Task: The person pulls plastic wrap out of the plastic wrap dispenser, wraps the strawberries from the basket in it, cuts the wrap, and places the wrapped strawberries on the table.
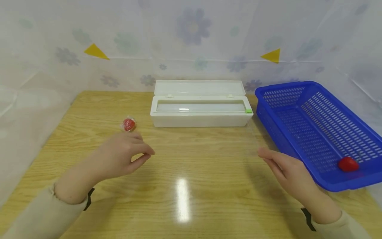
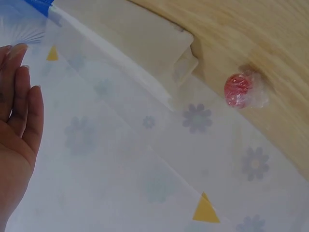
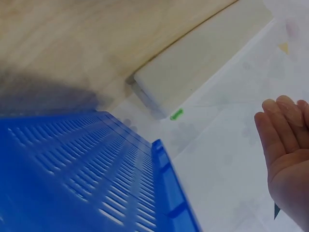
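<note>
Both hands are raised over the table, apart from each other. My left hand (image 1: 123, 154) pinches thumb to fingertips, and my right hand (image 1: 287, 169) does likewise beside the basket. Between them stretches a sheet of clear cling film (image 2: 24, 35), hardly visible except for fine creases fanning out by the left fingertips. Beyond the hands a white cling film dispenser (image 1: 200, 120) stands with its lid (image 1: 199, 88) up and a roll (image 1: 201, 107) inside. A red ball-like item wrapped in clear film (image 1: 129, 124) lies just beyond the left hand.
A blue perforated basket (image 1: 277, 136) stands at the right, with a red fruit-like item (image 1: 348, 164) in its near end. A green tab (image 1: 248, 111) marks the dispenser's right corner. A flowered sheet (image 1: 194, 43) with yellow triangles hangs behind the wooden table (image 1: 143, 202).
</note>
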The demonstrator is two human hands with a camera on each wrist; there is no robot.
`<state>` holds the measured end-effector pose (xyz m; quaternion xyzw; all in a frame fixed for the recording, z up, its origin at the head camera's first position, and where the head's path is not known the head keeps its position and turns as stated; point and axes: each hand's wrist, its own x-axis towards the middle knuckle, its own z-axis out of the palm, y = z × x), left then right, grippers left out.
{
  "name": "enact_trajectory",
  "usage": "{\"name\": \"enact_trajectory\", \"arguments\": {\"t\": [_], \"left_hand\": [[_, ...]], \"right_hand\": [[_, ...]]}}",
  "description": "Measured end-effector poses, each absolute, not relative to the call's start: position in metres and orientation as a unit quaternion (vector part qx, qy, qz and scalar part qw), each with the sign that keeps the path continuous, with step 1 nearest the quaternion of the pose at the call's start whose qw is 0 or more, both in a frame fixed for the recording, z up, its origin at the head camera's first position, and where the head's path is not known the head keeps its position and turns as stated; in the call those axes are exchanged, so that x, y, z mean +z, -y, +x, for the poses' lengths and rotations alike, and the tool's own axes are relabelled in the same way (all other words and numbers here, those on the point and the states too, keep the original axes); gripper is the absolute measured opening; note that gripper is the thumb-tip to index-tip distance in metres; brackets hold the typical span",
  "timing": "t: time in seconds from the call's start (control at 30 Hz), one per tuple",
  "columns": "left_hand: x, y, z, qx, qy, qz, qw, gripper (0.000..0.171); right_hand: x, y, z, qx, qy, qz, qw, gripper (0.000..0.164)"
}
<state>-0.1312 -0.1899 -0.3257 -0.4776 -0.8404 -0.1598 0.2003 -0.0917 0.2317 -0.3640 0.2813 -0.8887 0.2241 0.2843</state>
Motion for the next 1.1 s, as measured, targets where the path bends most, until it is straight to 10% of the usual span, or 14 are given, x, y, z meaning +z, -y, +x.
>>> {"name": "enact_trajectory", "arguments": {"t": [0.4,1.1], "left_hand": [[-0.364,0.182,-0.134,-0.136,0.901,-0.412,0.014,0.021],[-0.397,0.164,-0.141,-0.026,0.894,-0.447,-0.015,0.007]], "right_hand": [[-0.4,-0.242,-0.098,0.162,0.89,0.354,0.239,0.021],[-0.415,-0.228,-0.098,0.086,0.948,0.301,0.06,0.031]]}}
